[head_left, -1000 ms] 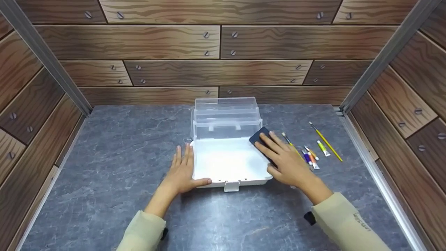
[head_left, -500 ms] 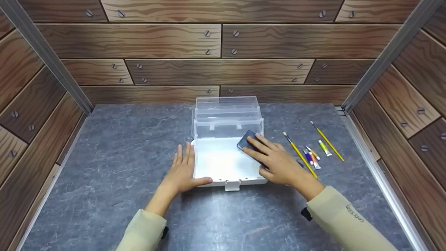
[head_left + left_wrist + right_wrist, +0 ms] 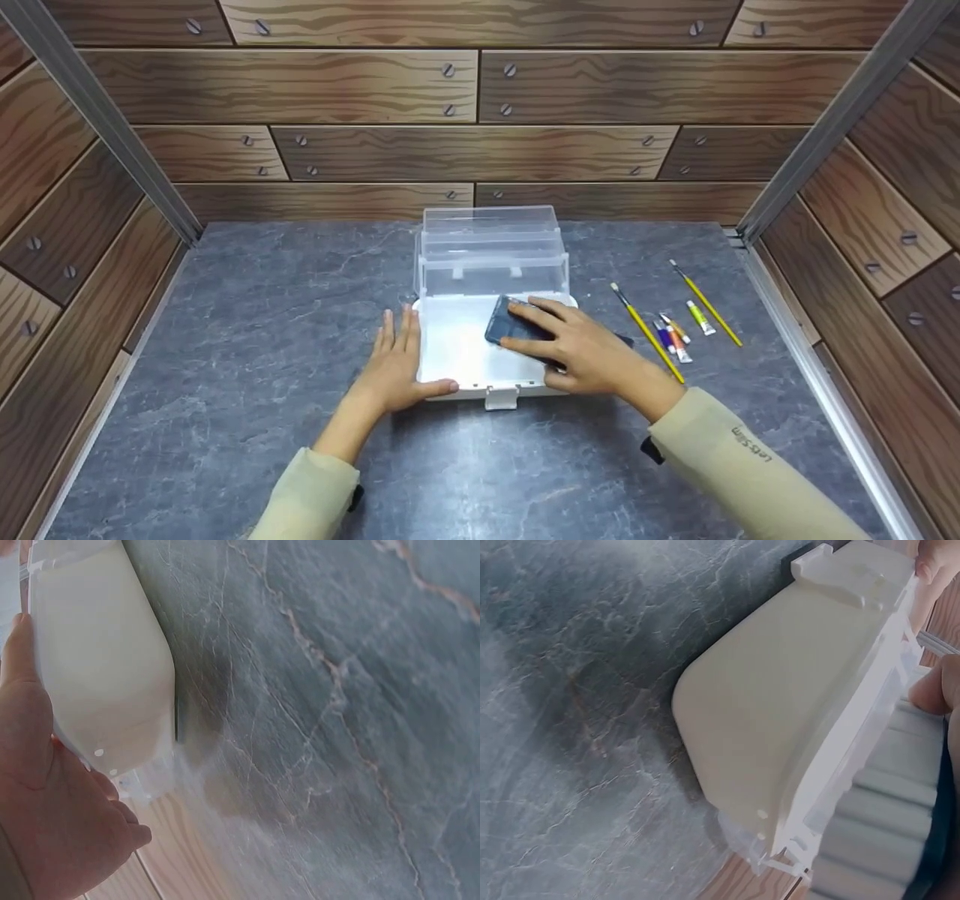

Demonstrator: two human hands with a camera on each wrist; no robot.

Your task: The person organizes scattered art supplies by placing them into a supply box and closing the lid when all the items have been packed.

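A white plastic box (image 3: 450,345) stands raised in the middle of the table, its clear hinged lid (image 3: 491,240) tipped back. My left hand (image 3: 394,367) rests against its left side with straight fingers, the thumb laid over the front rim. Over the right half of the box, my right hand (image 3: 581,349) holds a flat dark blue case (image 3: 504,322), fingers spread across its top and thumb at its near side. In the right wrist view, the case's ridged pale side (image 3: 885,817) faces the box's front wall (image 3: 772,682).
To the right lie two yellow paintbrushes, the nearer brush (image 3: 646,330) close to my right wrist. Beside it are several small paint tubes (image 3: 673,337), with a green tube (image 3: 700,317) apart. A metal rail (image 3: 825,375) edges the table's right side.
My right hand has slid leftward with the dark case, from the box's right edge to over its middle. That uncovers the nearer paintbrush. The left hand has stayed put.
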